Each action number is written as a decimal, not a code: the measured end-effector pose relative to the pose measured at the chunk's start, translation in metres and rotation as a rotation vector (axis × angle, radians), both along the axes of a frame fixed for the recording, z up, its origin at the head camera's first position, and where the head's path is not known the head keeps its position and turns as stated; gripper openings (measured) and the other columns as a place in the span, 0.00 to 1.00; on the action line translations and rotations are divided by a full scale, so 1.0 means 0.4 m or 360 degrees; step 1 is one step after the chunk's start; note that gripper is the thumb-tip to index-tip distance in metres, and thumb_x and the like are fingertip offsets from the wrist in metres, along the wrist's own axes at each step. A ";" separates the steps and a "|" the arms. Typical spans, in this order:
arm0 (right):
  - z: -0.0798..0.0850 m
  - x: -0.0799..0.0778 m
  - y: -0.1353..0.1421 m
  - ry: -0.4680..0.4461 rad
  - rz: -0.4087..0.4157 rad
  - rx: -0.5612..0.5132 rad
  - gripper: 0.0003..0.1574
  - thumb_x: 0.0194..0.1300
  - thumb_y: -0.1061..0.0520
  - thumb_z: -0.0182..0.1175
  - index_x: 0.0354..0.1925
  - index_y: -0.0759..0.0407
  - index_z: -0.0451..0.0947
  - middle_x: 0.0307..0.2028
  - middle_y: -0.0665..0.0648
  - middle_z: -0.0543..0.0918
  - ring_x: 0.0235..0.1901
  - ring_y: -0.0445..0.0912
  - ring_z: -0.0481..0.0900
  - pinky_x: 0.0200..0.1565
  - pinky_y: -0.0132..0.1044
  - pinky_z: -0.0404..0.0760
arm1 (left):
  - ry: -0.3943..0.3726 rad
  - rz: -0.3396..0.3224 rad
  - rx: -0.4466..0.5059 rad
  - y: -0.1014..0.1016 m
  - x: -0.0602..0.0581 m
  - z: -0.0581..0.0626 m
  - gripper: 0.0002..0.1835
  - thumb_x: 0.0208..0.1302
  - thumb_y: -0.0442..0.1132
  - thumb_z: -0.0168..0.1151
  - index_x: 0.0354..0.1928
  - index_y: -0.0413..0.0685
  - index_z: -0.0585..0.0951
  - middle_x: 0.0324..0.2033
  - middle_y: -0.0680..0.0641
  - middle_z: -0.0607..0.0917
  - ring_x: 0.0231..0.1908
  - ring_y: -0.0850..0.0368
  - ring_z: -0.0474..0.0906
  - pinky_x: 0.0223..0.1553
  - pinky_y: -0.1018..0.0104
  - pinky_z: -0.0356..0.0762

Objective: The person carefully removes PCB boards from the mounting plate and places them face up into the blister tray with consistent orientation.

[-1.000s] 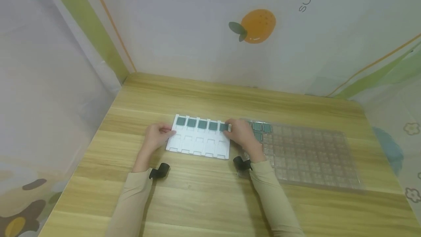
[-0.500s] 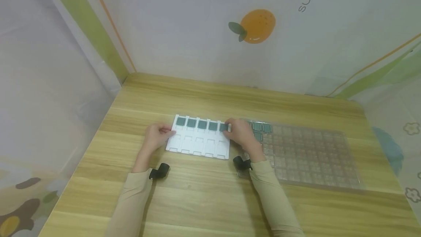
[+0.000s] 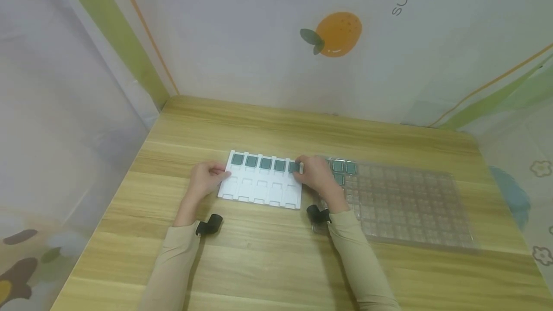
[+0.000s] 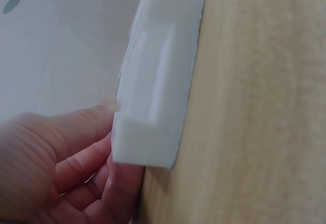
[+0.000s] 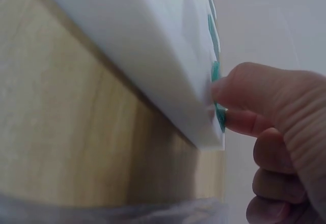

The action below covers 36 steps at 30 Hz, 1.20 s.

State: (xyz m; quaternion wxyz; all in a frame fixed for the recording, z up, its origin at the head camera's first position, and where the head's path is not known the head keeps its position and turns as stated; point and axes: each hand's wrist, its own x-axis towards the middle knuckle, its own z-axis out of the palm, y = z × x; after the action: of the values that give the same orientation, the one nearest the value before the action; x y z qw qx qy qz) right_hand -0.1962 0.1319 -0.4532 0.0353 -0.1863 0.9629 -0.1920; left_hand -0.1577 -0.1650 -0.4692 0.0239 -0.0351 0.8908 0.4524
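Wooden worktop (image 3: 259,263): clear tray (image 3: 410,205) toward its right edge, white tray (image 3: 261,179) between that and the left edge. I have the left hand (image 3: 205,177) pinching the white tray's left edge, the right hand (image 3: 318,176) pinching the green chip (image 3: 293,166) at its back right corner. Risk: lopsided finger pressure could tip the chip. Room: front and back; clear tray crowds the right.

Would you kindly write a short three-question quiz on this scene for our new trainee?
1. How many green squares sit along the far row of the white tray?
2. True or false: in the head view, the clear tray lies to the right of the white tray.
3. What does the left hand pinch? A: the clear tray; B: the white tray; C: the printed orange.

Key: 1. Five, the last partly covered by the right hand. 2. True. 3. B.
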 end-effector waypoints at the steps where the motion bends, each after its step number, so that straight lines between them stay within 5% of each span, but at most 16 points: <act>1: 0.000 -0.001 0.002 0.0003 0.0005 -0.0005 0.20 0.54 0.58 0.65 0.45 0.65 0.80 0.14 0.49 0.73 0.15 0.41 0.65 0.19 0.30 0.64 | -0.0001 0.0001 0.0000 0.000 0.000 0.000 0.13 0.58 0.34 0.65 0.39 0.28 0.80 0.34 0.34 0.83 0.35 0.42 0.80 0.37 0.56 0.79; 10: 0.008 -0.005 0.013 0.0008 0.0043 -0.0044 0.20 0.53 0.57 0.65 0.44 0.65 0.80 0.27 0.56 0.82 0.18 0.42 0.69 0.23 0.32 0.70 | -0.0049 0.0015 0.0014 0.002 0.002 0.002 0.13 0.58 0.35 0.64 0.40 0.29 0.80 0.34 0.34 0.83 0.36 0.43 0.79 0.38 0.57 0.79; 24: 0.012 0.003 0.044 0.0010 0.0016 -0.0038 0.19 0.54 0.57 0.64 0.44 0.66 0.80 0.32 0.59 0.84 0.23 0.46 0.72 0.28 0.39 0.75 | -0.0020 -0.0002 0.0018 0.001 0.000 0.002 0.13 0.58 0.34 0.64 0.39 0.28 0.80 0.33 0.34 0.83 0.34 0.43 0.79 0.37 0.56 0.79; 30: 0.011 0.010 0.061 0.0023 -0.0005 -0.0037 0.19 0.54 0.56 0.66 0.43 0.65 0.80 0.38 0.60 0.85 0.32 0.50 0.80 0.38 0.43 0.79 | -0.0021 -0.0003 0.0016 0.001 0.000 0.002 0.13 0.58 0.34 0.65 0.39 0.28 0.80 0.33 0.34 0.83 0.35 0.43 0.79 0.37 0.56 0.79; 36: 0.014 0.020 0.084 0.0068 0.0018 -0.0104 0.16 0.54 0.58 0.67 0.41 0.64 0.80 0.29 0.56 0.83 0.23 0.44 0.75 0.26 0.35 0.76 | -0.0009 0.0005 0.0009 0.003 0.003 0.006 0.12 0.58 0.34 0.65 0.38 0.28 0.81 0.33 0.34 0.83 0.35 0.43 0.80 0.37 0.56 0.79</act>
State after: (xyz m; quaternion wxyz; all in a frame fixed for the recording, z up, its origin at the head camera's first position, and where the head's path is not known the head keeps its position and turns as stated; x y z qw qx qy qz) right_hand -0.1880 0.1656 -0.4478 0.0098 -0.1968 0.9556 -0.2191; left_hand -0.1566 -0.1639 -0.4668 0.0259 -0.0378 0.8894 0.4549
